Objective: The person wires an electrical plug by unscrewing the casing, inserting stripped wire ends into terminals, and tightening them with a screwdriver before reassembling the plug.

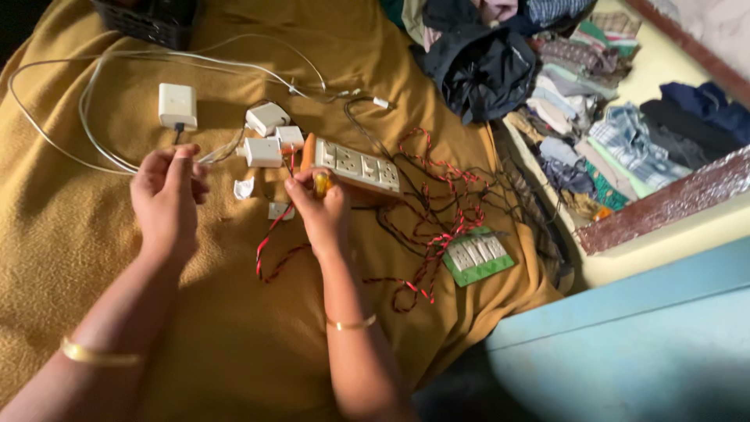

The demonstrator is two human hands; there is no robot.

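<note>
My right hand (320, 209) grips a small yellow-handled tool (321, 184), apparently a screwdriver, next to a white switch-and-socket board (358, 166) with an orange edge. A red-and-black twisted wire (273, 250) runs under that hand. My left hand (166, 197) is raised over the mustard blanket (70, 234), fingers pinched together; whether it holds a wire end I cannot tell. Several white chargers (263, 151) lie just beyond both hands.
A green circuit board with white parts (477, 255) lies amid tangled red-black wire (437, 211). White cables (94, 117) loop at left near a white adapter (177, 105). A black basket (148, 19) sits far left. Clothes (547, 70) pile on the shelf at right.
</note>
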